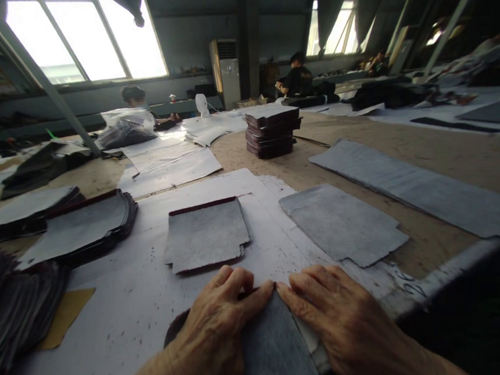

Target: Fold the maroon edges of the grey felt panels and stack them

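Observation:
Both my hands rest on a grey felt-like cut piece (270, 349) at the near edge of the table. My left hand (219, 330) lies on its left part, fingers curled and pressed down along the piece's top edge. My right hand (335, 314) lies flat on its right part, fingers stretched toward the left hand until the fingertips almost meet. Just beyond them a small stack of similar grey pieces with a dark red edge (205, 233) sits on white paper (125, 315). A single grey piece (343, 223) lies to the right of it.
Stacks of dark cut pieces (84, 225) lie left, with a fanned pile (11, 307) at the near left. A tall stack (271, 130) stands mid-table, a long grey strip (416, 190) lies right. Two people work at the far tables. A metal rail (450, 269) edges the table.

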`<state>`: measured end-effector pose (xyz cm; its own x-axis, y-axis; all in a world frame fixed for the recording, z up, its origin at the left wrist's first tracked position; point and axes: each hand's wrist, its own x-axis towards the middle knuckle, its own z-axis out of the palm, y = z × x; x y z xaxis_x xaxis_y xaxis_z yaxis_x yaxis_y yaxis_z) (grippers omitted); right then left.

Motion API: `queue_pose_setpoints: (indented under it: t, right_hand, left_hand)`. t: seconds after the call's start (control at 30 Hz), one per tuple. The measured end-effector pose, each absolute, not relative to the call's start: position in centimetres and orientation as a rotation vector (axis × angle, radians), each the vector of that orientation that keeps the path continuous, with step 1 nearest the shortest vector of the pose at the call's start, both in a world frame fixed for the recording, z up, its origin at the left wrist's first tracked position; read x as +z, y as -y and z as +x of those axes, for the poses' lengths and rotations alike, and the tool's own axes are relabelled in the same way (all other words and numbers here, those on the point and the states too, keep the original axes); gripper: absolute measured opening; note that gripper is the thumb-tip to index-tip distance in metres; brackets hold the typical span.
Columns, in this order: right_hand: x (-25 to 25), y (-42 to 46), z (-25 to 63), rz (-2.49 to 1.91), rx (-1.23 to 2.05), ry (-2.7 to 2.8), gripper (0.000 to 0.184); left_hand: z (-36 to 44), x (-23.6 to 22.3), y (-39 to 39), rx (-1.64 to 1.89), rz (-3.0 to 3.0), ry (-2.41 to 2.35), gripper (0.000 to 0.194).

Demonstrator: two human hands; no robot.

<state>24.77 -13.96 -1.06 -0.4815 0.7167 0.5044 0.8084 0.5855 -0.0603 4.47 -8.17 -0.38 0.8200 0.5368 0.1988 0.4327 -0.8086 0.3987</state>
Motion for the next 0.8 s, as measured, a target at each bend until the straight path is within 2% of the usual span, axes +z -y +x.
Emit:
queue_pose_setpoints:
  t: [0.13, 0.27, 0.43, 0.63, 0.8]
  right_hand:
    - [-1.0, 13.9, 24.9, -1.209, -0.217, 2.267, 0.041]
    - [-1.1, 13.6, 25.6, -1.218, -0.095, 2.067, 0.030]
    - [-1.0, 13.3, 24.9, -1.209, -0.131, 2.146, 0.036]
    - [-1.1, 13.6, 23.7, -1.234, -0.299, 2.295, 0.039]
    - [-1.5, 13.6, 23.8, -1.222, -0.389, 2.358, 0.040]
  left_hand:
    - [4.5, -0.3, 8.3, 0.395, 2.705, -0.749, 0.071]
    - [4.6, -0.3, 8.4, 0.375, 2.740, -0.766, 0.073]
    - [4.7, -0.5, 8.5, 0.400, 2.752, -0.769, 0.075]
    - [4.4, -0.5, 8.7, 0.549, 2.814, -0.838, 0.066]
    - [2.2, 0.1, 8.7, 0.766, 2.877, -0.907, 0.042]
